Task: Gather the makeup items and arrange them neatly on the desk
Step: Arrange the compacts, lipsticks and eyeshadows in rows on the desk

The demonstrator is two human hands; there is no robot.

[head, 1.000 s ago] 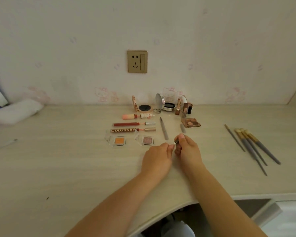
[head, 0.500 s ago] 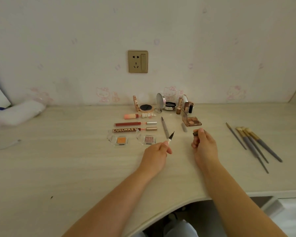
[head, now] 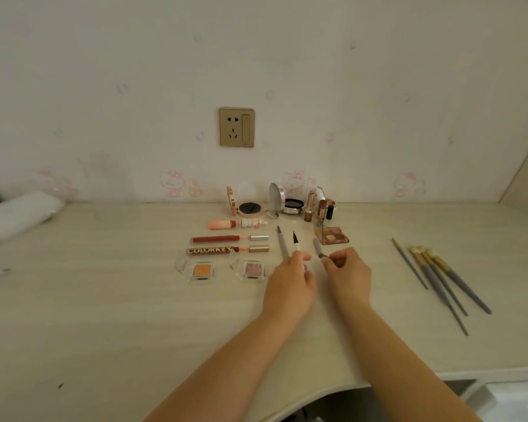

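- Since half a second ago both hands have gone forward toward the row of makeup; the liner pen (head: pixel 295 242) that pointed up and right now stands nearly parallel to the grey pencil (head: pixel 282 242) just to its left.
- Left hand (head: pixel 290 281) pinches the liner pen low on its white barrel, black tip pointing away.
- Right hand (head: pixel 346 274) has its fingers curled round a small dark piece, pinched at the near end of a short grey stick (head: pixel 317 247) lying on the desk (head: pixel 104 300).
- Beyond it sits an open eyeshadow palette (head: pixel 333 236).
- Left of the pencil lie two lip gloss tubes (head: pixel 229 243) and two clear single shadows (head: pixel 226 269); open compacts (head: pixel 269 205) stand by the wall.
- Four brushes (head: pixel 439 278) lie well apart, far right.
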